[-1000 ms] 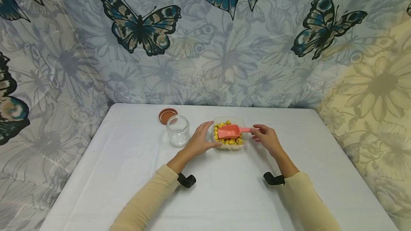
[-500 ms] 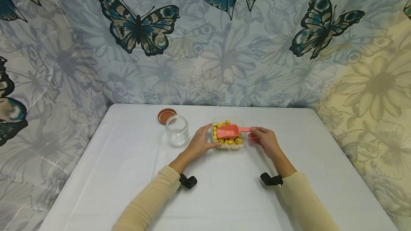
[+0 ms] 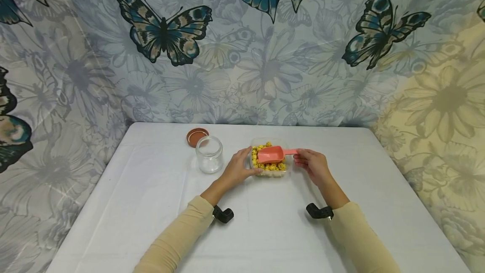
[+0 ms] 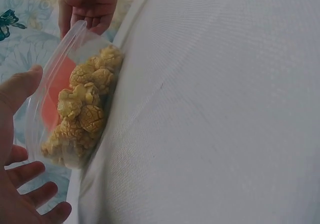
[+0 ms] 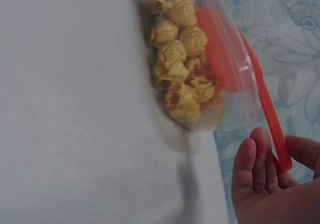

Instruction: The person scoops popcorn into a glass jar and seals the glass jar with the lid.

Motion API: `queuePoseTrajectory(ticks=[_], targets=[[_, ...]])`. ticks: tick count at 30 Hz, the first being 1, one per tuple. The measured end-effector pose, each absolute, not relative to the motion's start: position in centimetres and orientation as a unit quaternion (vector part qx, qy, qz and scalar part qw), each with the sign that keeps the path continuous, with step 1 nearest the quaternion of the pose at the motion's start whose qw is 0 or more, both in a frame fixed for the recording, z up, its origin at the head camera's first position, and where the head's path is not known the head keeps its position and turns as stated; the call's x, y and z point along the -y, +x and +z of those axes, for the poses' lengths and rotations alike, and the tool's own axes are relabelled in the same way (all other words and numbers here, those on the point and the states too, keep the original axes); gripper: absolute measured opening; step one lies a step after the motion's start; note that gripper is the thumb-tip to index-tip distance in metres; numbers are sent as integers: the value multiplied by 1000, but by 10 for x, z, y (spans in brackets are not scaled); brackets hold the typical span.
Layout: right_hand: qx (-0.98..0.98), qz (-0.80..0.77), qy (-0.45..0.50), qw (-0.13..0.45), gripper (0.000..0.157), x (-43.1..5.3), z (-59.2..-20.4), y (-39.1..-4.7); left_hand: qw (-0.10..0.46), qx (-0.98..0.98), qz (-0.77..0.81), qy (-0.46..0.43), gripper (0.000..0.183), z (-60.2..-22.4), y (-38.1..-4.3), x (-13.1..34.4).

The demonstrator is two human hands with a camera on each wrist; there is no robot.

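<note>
A clear plastic container (image 3: 273, 175) of yellow popcorn (image 4: 90, 111) sits on the table. My left hand (image 3: 237, 169) lies along its left side, thumb by the front corner, fingers spread toward the back. In the left wrist view its other fingers (image 4: 32, 174) stand loose beside the wall. A coral-red scoop (image 3: 271, 154) rests level over the popcorn, its bowl inside the container and its handle (image 5: 267, 103) reaching out over the right rim. My right hand (image 3: 313, 166) pinches the handle's end between thumb and fingers. The scoop's load is hard to make out.
Left of the container stands an uncovered clear glass jar (image 3: 209, 161). Behind it lies a brown round lid (image 3: 196, 135). A white cloth (image 3: 265, 239) covers the table, and a butterfly-printed curtain (image 3: 265, 70) hangs behind its back edge.
My right fingers have closed more firmly on the scoop's handle. The scoop has shifted slightly to the left and then back right; the left hand and container have hardly moved.
</note>
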State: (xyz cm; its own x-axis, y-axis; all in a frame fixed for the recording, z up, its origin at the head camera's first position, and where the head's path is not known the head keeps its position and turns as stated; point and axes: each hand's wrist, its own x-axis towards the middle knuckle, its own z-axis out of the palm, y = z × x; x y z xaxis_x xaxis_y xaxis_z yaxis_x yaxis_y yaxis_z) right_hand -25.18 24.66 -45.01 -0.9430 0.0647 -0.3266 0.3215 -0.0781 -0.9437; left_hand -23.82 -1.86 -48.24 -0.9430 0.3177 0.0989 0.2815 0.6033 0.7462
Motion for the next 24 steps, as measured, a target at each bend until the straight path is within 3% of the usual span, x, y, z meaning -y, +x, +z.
queuePoseTrajectory(ticks=[5, 11, 15, 18, 24], targets=[[-663, -740, 115, 9, 43, -250, -449, -257, 22, -899, 403, 169, 88, -482, -238, 19], [-662, -735, 18, -146, 33, -270, -458, -276, 24, -901, 396, 174, 89, -484, -238, 19], [-735, -636, -19, -235, 28, -253, -422, -262, 26, -901, 396, 175, 90, -485, -239, 18], [-805, -524, -40, -275, 26, -236, -397, -249, 23, -902, 393, 177, 90, -485, -239, 18], [-877, -343, -134, -310, 17, -215, -385, -248, 9, -907, 383, 173, 88, -485, -237, 19]])
